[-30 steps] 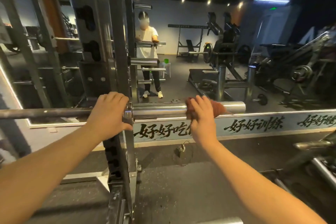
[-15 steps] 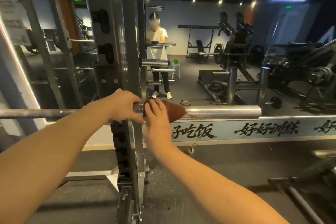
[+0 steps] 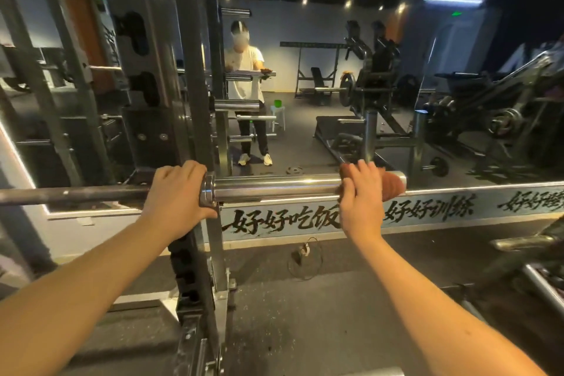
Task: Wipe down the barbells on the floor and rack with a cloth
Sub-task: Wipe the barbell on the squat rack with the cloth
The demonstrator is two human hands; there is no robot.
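Now the left hand [image 3: 177, 192] grips the barbell [image 3: 274, 188], which lies across the rack [image 3: 195, 101], just beside its collar, while the right hand [image 3: 361, 192] curls over a brown cloth [image 3: 392, 186] wrapped around the sleeve near its end.

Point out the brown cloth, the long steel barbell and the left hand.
brown cloth [image 3: 392, 188]: head view, ribbed fold at the sleeve's end.
long steel barbell [image 3: 274, 188]: head view, bare middle of its chrome sleeve.
left hand [image 3: 176, 195]: head view, back of the hand.
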